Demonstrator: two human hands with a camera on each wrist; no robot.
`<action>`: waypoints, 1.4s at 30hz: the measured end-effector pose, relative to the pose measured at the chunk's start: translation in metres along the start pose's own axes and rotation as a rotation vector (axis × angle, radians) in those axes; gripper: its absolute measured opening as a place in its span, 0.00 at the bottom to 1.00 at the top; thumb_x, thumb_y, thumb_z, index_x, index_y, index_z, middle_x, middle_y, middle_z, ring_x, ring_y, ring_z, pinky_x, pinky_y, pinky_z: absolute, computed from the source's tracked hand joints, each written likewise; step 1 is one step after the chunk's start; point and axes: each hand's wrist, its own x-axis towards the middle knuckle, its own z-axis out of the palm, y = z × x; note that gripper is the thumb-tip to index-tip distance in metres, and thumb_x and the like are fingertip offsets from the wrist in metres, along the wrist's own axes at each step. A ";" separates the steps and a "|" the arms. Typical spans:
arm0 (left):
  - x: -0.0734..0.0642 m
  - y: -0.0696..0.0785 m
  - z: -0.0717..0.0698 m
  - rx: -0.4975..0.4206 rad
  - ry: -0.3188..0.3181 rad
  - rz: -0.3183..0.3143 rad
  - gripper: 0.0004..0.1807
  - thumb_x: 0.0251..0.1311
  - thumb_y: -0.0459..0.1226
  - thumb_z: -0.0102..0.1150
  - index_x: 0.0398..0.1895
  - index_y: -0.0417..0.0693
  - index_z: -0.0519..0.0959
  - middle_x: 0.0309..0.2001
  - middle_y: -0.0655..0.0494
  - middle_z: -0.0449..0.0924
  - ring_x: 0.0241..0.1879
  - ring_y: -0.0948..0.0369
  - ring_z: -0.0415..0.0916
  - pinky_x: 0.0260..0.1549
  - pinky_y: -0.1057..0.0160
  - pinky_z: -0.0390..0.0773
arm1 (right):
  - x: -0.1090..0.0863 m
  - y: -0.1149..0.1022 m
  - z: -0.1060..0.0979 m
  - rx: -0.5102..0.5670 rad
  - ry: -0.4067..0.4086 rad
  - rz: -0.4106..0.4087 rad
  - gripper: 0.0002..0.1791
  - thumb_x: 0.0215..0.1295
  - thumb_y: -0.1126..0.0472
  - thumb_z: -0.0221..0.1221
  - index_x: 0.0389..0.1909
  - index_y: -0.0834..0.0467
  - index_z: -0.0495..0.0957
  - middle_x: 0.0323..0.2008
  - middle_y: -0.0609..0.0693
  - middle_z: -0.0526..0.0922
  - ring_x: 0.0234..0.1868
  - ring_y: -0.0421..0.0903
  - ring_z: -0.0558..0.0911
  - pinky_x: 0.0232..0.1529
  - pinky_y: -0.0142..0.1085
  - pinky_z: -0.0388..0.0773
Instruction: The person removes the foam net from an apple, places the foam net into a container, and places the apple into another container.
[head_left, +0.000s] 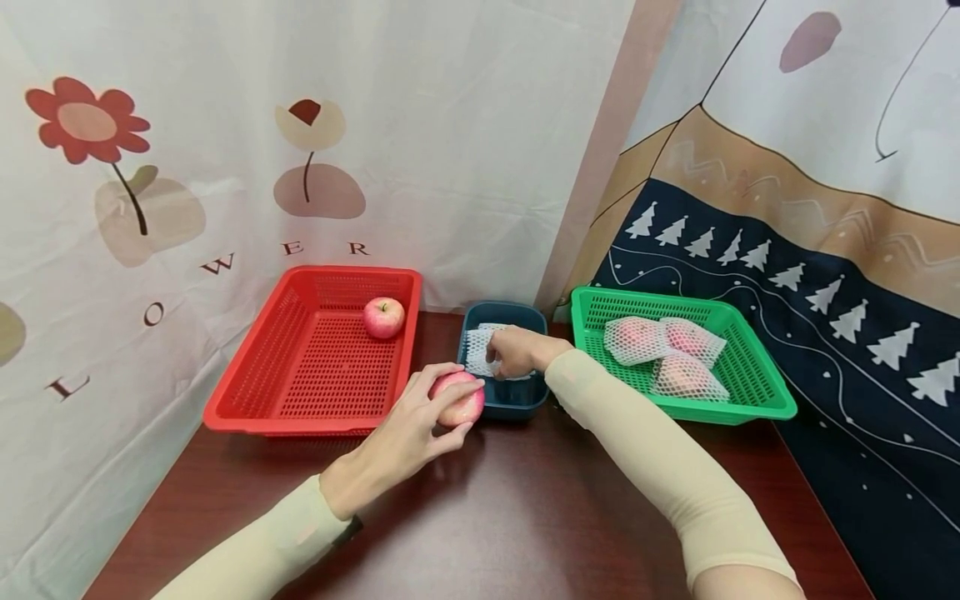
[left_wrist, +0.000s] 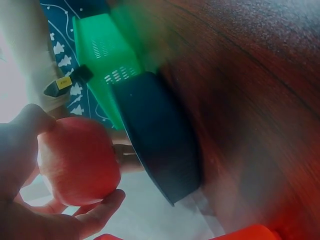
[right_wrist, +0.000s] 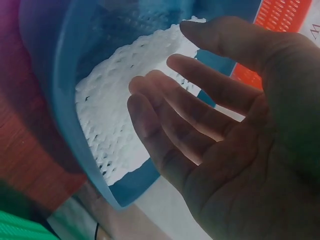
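— Printed curtains hang behind the dark wooden surface (head_left: 517, 517): flowers on the left one, small white trees on a navy band on the right one. What stands on it?

— Three containers in a row. A red basket (head_left: 262, 400) sits at about 10 o'clock from the person, a small blue bin (head_left: 525, 398) at 12, and a green basket (head_left: 757, 392) at about 2. The blue bin stands just beside the red basket.

— What does the left hand (head_left: 408, 437) have?

— Its fingers and thumb curl round a bare red apple (head_left: 457, 400), a firm grip, just in front of the blue bin's near left corner. The left wrist view shows the same apple (left_wrist: 77, 160) cupped in the palm, with the bin's dark wall (left_wrist: 160, 135) just beside it.

— And the right hand (head_left: 517, 352)?

— It reaches into the blue bin from the 3 o'clock side, above a white foam net (head_left: 478, 348) lying inside. In the right wrist view the fingers (right_wrist: 180, 125) are spread and relaxed, the grip released, just over the net (right_wrist: 120, 115); whether they touch it cannot be told.

— Anything in the other baskets?

— A second apple (head_left: 384, 317), bare, lies at the red basket's far right corner. Three netted apples (head_left: 663, 354) lie close together in the green basket.
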 end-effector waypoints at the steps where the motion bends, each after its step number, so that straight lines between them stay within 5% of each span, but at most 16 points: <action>1: 0.000 0.000 0.000 -0.001 0.000 0.000 0.34 0.64 0.39 0.87 0.74 0.54 0.86 0.73 0.40 0.80 0.67 0.44 0.81 0.61 0.46 0.93 | -0.004 -0.003 -0.004 0.021 -0.004 -0.009 0.21 0.76 0.55 0.75 0.66 0.54 0.92 0.64 0.53 0.94 0.66 0.49 0.90 0.71 0.49 0.89; 9: 0.003 0.002 0.000 -0.016 -0.002 0.000 0.35 0.63 0.38 0.88 0.74 0.53 0.87 0.73 0.39 0.80 0.69 0.44 0.81 0.64 0.46 0.92 | -0.053 -0.039 -0.024 0.036 0.022 -0.006 0.19 0.81 0.59 0.72 0.67 0.60 0.90 0.68 0.58 0.92 0.71 0.54 0.88 0.79 0.50 0.84; 27: 0.009 0.005 -0.004 -0.024 0.007 -0.005 0.36 0.63 0.38 0.88 0.75 0.55 0.86 0.72 0.39 0.80 0.67 0.45 0.81 0.55 0.50 0.96 | -0.069 -0.031 -0.027 0.098 0.109 -0.052 0.20 0.85 0.58 0.69 0.70 0.59 0.89 0.71 0.58 0.91 0.75 0.56 0.88 0.77 0.51 0.86; 42: 0.014 -0.002 -0.013 -0.058 0.038 -0.046 0.38 0.62 0.35 0.88 0.76 0.51 0.83 0.71 0.37 0.78 0.68 0.43 0.80 0.42 0.59 0.97 | -0.092 -0.029 -0.030 0.179 0.220 -0.100 0.21 0.84 0.58 0.70 0.71 0.60 0.89 0.70 0.59 0.91 0.62 0.55 0.93 0.64 0.48 0.94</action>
